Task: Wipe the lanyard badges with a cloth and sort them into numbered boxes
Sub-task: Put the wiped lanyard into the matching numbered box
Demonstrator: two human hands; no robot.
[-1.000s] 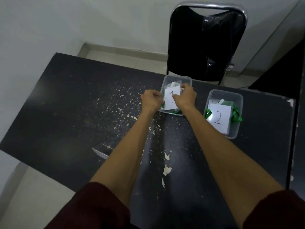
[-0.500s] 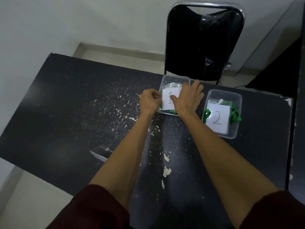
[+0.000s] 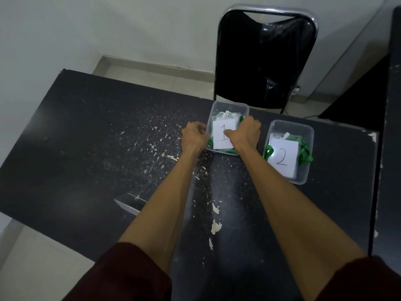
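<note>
Two clear plastic boxes stand at the far edge of the black table. Box 1 (image 3: 230, 105) carries a white paper label marked "1" (image 3: 222, 135) and holds badges with green lanyards. Box 2 (image 3: 303, 135) carries a label marked "2" (image 3: 283, 158) and also holds green lanyards (image 3: 306, 156). My left hand (image 3: 194, 137) grips the left wall of box 1. My right hand (image 3: 246, 132) is curled over its right side, thumb on the label. No cloth is visible.
A black chair (image 3: 264, 59) stands right behind the table past box 1. The black table (image 3: 86, 148) has chipped paint and white flecks. A small grey flat piece (image 3: 128, 204) lies near its front left. A dark cabinet (image 3: 390, 148) borders the right.
My right hand went from spread flat over box 1 to curled at its right side. The left hand stayed on the box's left wall.
</note>
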